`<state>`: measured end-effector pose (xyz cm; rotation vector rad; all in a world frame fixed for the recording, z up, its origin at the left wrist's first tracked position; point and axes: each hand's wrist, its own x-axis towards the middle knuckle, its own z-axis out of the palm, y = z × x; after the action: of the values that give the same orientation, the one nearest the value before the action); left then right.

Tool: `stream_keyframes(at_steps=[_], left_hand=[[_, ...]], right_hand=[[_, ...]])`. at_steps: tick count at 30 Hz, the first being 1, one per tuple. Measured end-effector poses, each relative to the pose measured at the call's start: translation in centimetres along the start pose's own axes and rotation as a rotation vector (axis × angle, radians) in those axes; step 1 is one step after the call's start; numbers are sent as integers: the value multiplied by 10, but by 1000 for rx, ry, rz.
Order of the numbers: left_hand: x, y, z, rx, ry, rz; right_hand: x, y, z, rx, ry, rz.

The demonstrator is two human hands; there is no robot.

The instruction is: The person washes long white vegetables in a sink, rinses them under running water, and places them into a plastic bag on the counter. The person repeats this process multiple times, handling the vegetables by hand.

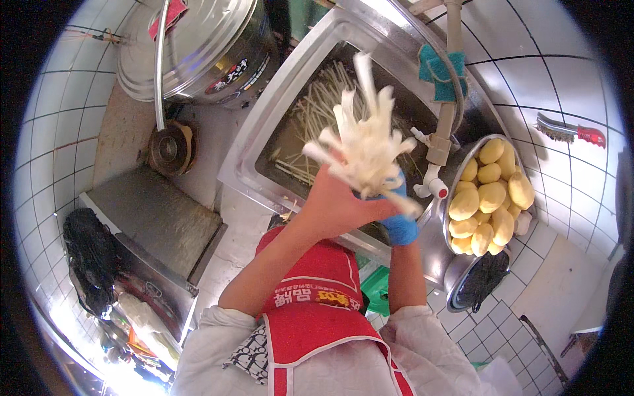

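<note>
A bundle of pale, stalk-like vegetable pieces (366,143), blurred by motion, is held up over a metal sink (247,143). My bare left hand (332,203) grips the bundle from the left and below. On its right side, my right hand (400,218), in a blue glove, closes round the lower part, partly hidden behind the pieces and the left thumb. Many long thin pale stalks (317,109) lie in the murky water of the sink beyond the hands.
A bowl of peeled potatoes (490,195) stands right of the sink, beside a white tap (436,188) on a pipe. Below it is a bowl with a black bag (483,279). A large lidded metal pot (233,74) stands upper left; a wire brush (569,131) is at the right wall.
</note>
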<state>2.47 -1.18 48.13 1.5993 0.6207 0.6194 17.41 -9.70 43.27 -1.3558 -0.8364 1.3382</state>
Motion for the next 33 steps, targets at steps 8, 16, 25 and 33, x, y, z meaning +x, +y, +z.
stream_keyframes(at_steps=[8,16,25,33], left_hand=[[-11,-31,13,-77,-14,-92],[0,-4,-9,-46,243,65],[1,36,-40,-238,604,-256],[-11,52,-47,-450,807,-77]], right_hand=[[-9,15,18,-228,142,-70],[1,-29,53,-667,100,-154],[-74,-71,64,-896,562,-349],[-152,-45,74,-566,691,-159]])
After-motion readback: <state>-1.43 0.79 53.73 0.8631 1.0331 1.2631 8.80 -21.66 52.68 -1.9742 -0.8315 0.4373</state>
